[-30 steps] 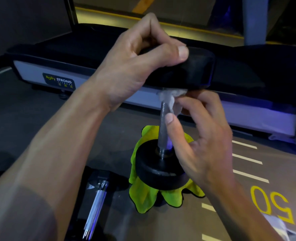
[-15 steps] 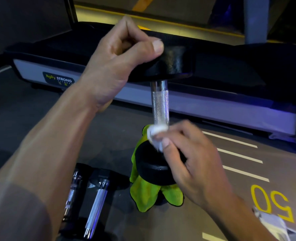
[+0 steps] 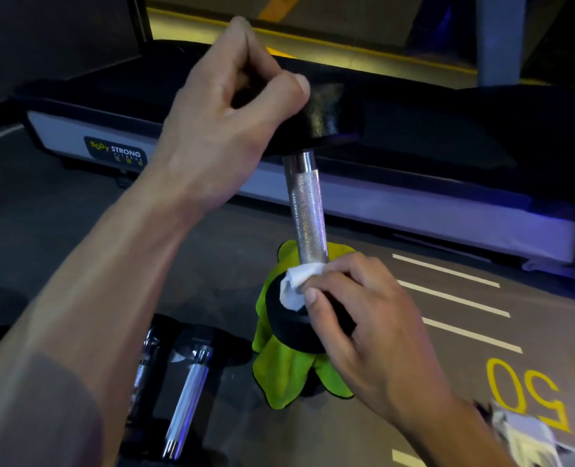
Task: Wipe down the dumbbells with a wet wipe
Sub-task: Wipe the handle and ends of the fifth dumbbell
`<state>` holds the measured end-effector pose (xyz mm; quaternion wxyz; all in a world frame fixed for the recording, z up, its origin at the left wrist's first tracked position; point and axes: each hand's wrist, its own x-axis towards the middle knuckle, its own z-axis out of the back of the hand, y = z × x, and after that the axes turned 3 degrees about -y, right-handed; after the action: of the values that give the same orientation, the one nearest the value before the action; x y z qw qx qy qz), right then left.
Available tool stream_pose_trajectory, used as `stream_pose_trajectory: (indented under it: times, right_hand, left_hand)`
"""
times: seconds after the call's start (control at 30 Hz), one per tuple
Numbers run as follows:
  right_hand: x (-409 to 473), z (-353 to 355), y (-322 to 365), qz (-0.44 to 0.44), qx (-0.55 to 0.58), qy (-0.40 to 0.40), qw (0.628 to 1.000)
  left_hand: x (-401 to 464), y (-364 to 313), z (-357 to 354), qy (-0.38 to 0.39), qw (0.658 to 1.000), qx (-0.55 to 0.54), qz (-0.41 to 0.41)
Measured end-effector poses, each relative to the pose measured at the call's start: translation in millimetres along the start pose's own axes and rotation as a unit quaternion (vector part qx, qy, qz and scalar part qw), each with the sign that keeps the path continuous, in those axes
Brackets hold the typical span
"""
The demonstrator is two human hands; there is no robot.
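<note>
Since a second ago the right hand point(image 3: 377, 328) has slid the wet wipe point(image 3: 296, 285) from the top of the knurled handle point(image 3: 308, 214) down to its foot, just above the lower black head point(image 3: 293, 326); over the last half second it has barely shifted. The dumbbell stands upright, lower end on a green cloth point(image 3: 286, 375) on the floor point(image 3: 77, 230). The left hand point(image 3: 232, 119) curls over the upper head point(image 3: 326, 116), thumb across its rim, forearm reaching in from lower left. The right hand's grip is pinched around the wipe against the handle (thumb in front, fingers behind). Two more dumbbells point(image 3: 185, 396) lie at lower left.
</note>
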<state>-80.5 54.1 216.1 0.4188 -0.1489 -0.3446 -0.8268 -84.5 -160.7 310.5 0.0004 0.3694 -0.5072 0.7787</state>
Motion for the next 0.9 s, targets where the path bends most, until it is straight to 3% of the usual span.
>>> stream_pose_trajectory:
  times: [0.1, 0.23, 0.37, 0.57, 0.63, 0.73, 0.9]
  right_hand:
    - [5, -1, 1, -0.025, -0.011, 0.003, 1.000]
    - [31, 5, -1, -0.110, 0.071, -0.007, 0.991]
    - [59, 8, 2, -0.085, 0.100, -0.078, 0.988]
    - [33, 12, -9, -0.107, 0.090, 0.076, 0.987]
    - [41, 12, -3, -0.080, 0.017, 0.078, 0.994]
    - [36, 3, 10, -0.114, -0.025, 0.022, 0.993]
    - [23, 7, 3, -0.165, 0.009, 0.049, 0.985]
  left_hand:
    - [-7, -1, 2, 0.003, 0.999, 0.041, -0.005]
    - [-8, 0, 6, 0.009, 0.998, 0.044, -0.038]
    - [-6, 1, 9, 0.052, 0.997, 0.004, -0.051]
    - [-7, 4, 15, 0.069, 0.995, -0.032, -0.063]
    - [-8, 2, 14, 0.075, 0.994, -0.031, -0.067]
    - [-8, -1, 11, 0.084, 0.993, -0.033, -0.071]
    - [-10, -6, 12, 0.093, 0.992, -0.031, -0.074]
